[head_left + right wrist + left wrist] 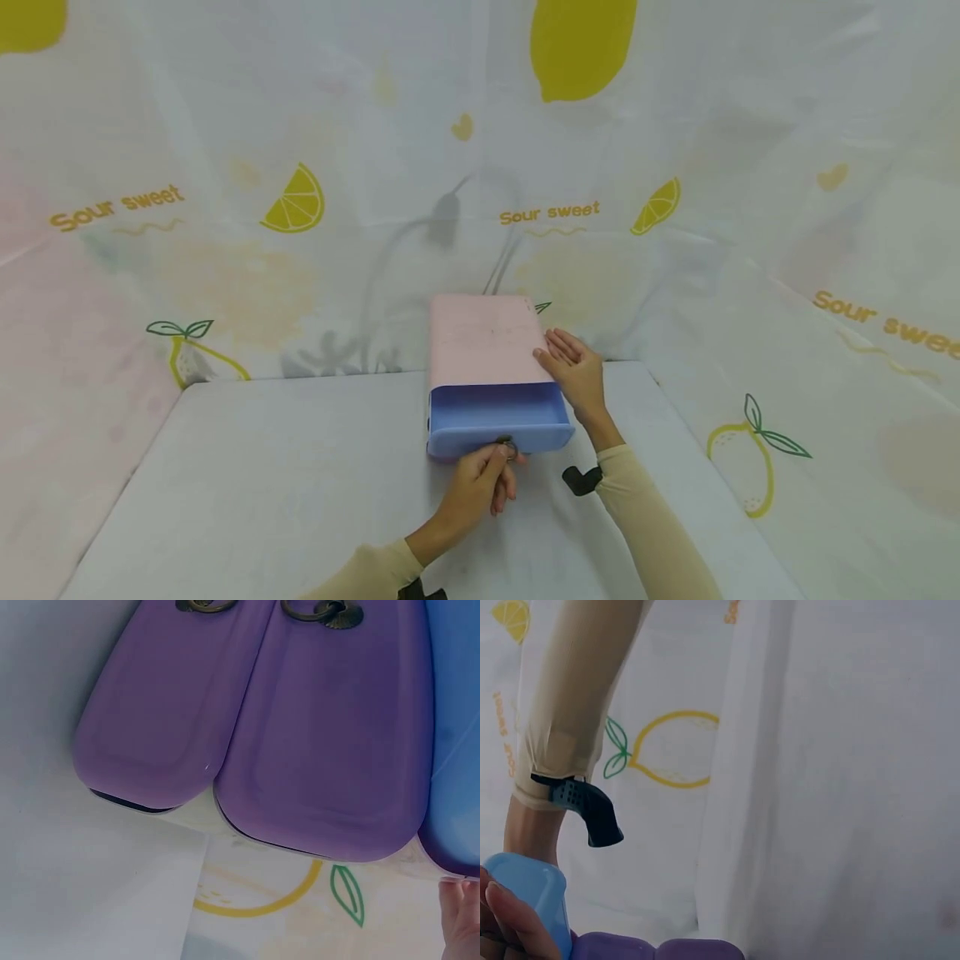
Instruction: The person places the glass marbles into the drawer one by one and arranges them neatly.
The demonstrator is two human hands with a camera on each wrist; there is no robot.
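Note:
A pink drawer cabinet [483,337] stands against the back wall with its blue top drawer [461,442] pulled partway out. The drawer's visible inside holds nothing. My left hand [472,490] pinches the metal ring pull [512,451] on the drawer's front. My right hand [576,372] rests against the cabinet's right side, fingers nearly straight, thumb at the top edge. In the right wrist view, two purple drawers [322,750] with ring pulls appear closed beside the blue drawer [457,735]. The left wrist view shows fingers [525,926] by the blue drawer front [529,877].
The cabinet sits on a white table [300,475], at its back edge. White sheeting [360,125] printed with lemons hangs behind and at both sides. A black wrist mount [581,480] is on the right sleeve [652,525].

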